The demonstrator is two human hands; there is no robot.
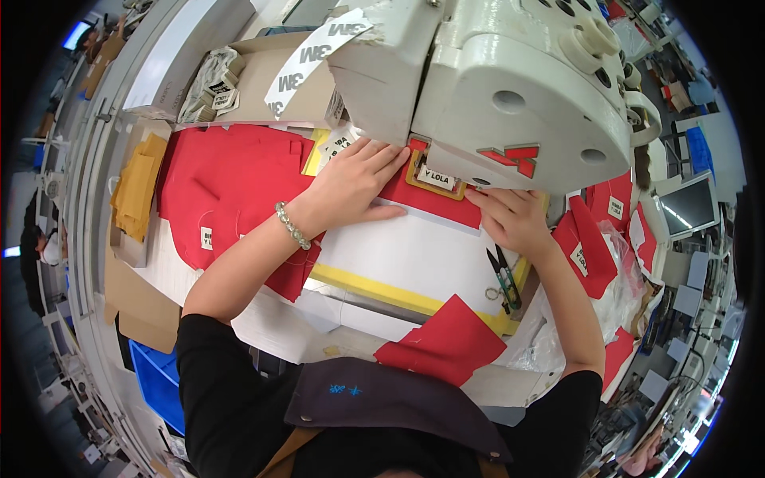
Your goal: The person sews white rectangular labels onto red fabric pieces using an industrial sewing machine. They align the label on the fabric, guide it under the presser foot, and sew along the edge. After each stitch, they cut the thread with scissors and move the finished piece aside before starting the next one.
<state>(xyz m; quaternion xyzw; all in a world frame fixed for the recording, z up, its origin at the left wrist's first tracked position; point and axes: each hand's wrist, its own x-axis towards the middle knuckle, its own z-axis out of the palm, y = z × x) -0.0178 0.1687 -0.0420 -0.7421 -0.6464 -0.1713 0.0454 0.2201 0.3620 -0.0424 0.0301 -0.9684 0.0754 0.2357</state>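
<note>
My left hand [358,179] lies with fingers extended on a strip of red fabric [398,191], just left of a small yellow clamp frame [413,175] holding a white printed label [437,178] under the white sewing machine head [526,95]. My right hand [514,215] rests on the fabric's right end, fingers slightly bent and apart, beside that frame. Below the fabric is a white board [390,247] with yellow edging. Thread snips [504,283] with green-and-black parts lie on it near my right wrist. The fingertips are partly hidden beside the machine.
Red fabric pieces are piled at left [207,175], at right [582,239] and at the front [438,342]. A cardboard box of labels [255,56], yellow pieces [139,183], crumpled plastic [546,334] and a blue bin [155,382] surround the board. People appear at the far left edge [44,243].
</note>
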